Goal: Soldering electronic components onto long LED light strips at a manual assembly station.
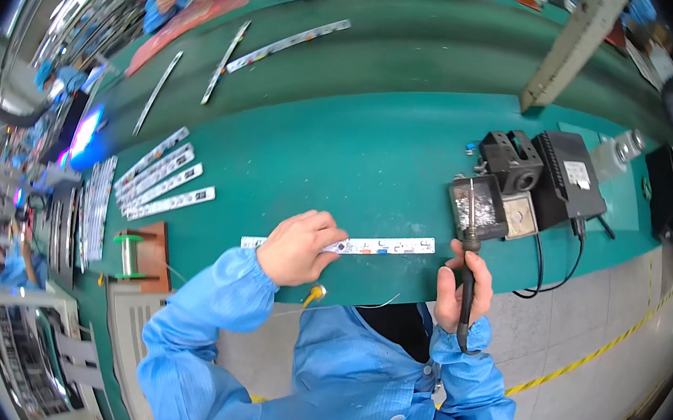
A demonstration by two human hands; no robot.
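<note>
White strip (394, 247): long, narrow, speckled dark, blue, orange; lies along table's (319, 143) near edge. Left hand (298, 247) curled over it; pinching or pressing, cannot tell. Right hand (449, 304) grasps soldering iron (467, 293).

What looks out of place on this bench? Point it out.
Small blue bits lie on the green mat beside the black block-shaped stand, perhaps stray scraps, too small to identify. Nothing stands out on the visible strip under the left hand.
</note>
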